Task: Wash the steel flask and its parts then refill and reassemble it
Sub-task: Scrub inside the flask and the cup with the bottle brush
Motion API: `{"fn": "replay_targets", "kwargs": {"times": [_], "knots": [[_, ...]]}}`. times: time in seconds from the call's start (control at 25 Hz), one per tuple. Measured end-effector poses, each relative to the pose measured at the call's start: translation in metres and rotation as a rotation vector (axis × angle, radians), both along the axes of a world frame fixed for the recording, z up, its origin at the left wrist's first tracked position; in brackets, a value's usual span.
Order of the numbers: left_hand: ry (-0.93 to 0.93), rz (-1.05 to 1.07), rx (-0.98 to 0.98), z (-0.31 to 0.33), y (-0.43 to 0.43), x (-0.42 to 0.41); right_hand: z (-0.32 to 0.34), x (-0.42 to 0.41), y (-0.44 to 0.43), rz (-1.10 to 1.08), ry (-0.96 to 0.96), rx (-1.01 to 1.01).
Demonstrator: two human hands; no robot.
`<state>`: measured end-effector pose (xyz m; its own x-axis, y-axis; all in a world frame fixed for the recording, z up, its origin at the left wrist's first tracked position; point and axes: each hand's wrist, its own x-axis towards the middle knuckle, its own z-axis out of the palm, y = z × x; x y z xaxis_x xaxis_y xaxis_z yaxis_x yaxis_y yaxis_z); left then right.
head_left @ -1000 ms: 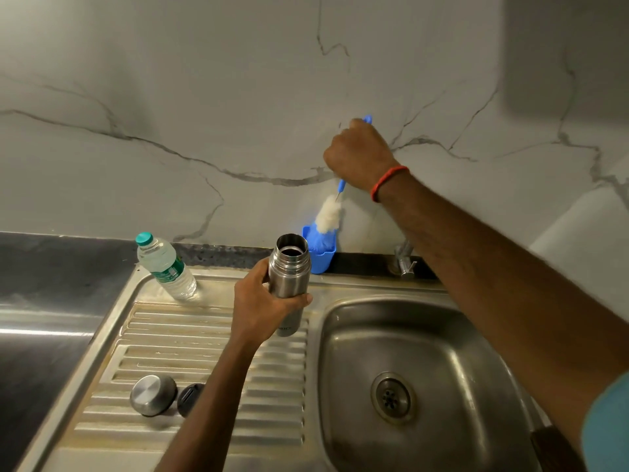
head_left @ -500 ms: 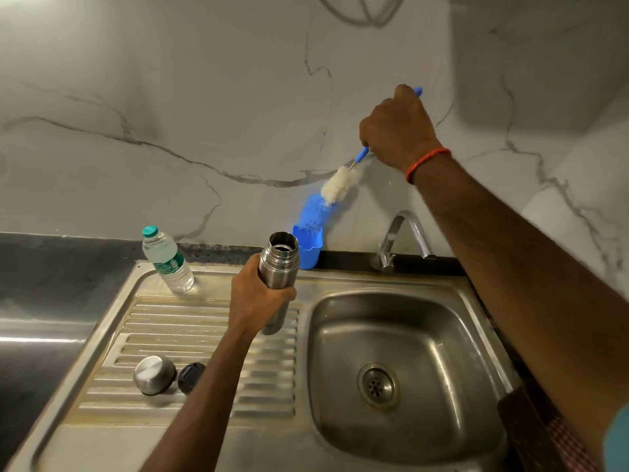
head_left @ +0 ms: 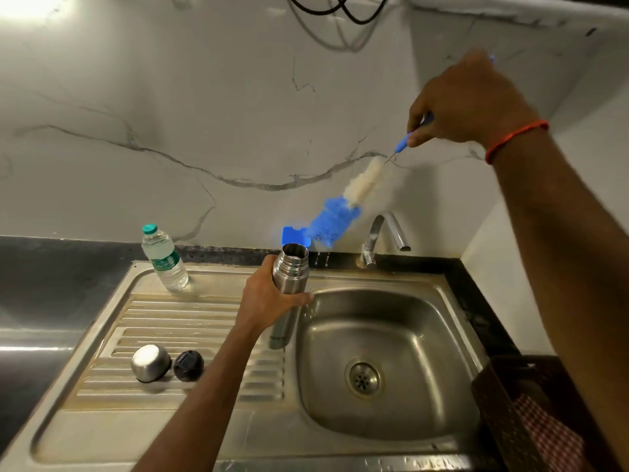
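marble wall behind a steel sink [head_left: 449, 301]. left hand [head_left: 269, 301] grips the open, upright flask [head_left: 289, 284] at the basin's left rim; right hand [head_left: 466, 103], raised, pinches a dripping brush [head_left: 343, 212] above it.

Glare bloomed on the white marble wall [head_left: 30, 8] at upper left; grey shadow lay upper right. My blue-and-white bottle brush [head_left: 362, 185] smeared with motion blur.

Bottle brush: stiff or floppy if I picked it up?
Probably light and slightly bendy: the bottle brush has a thin wire stem below the right hand. Its fluffy head looks soft; drips beneath suggest it's wet.
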<state>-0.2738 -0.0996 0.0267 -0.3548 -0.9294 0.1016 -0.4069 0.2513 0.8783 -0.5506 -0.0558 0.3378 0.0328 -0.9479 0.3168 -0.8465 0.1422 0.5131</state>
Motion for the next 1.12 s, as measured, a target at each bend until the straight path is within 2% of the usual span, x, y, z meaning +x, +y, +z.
{"fn": "replay_targets", "kwargs": {"times": [0.32, 0.68, 0.84, 1.12], "knots": [[-0.1, -0.087, -0.013, -0.006, 0.017, -0.028, 0.039, 0.003, 0.049, 0.06, -0.119, -0.006], [-0.007, -0.103, -0.043, -0.006, 0.028, -0.039, 0.027, -0.011, 0.052, 0.074, -0.125, 0.05], [0.046, -0.098, 0.029, -0.007, 0.029, -0.042, 0.022, -0.016, 0.057, 0.081, -0.191, 0.036], [0.04, -0.107, 0.068, -0.017, 0.031, -0.041, 0.005, -0.018, 0.052, 0.078, -0.166, 0.109]]}}
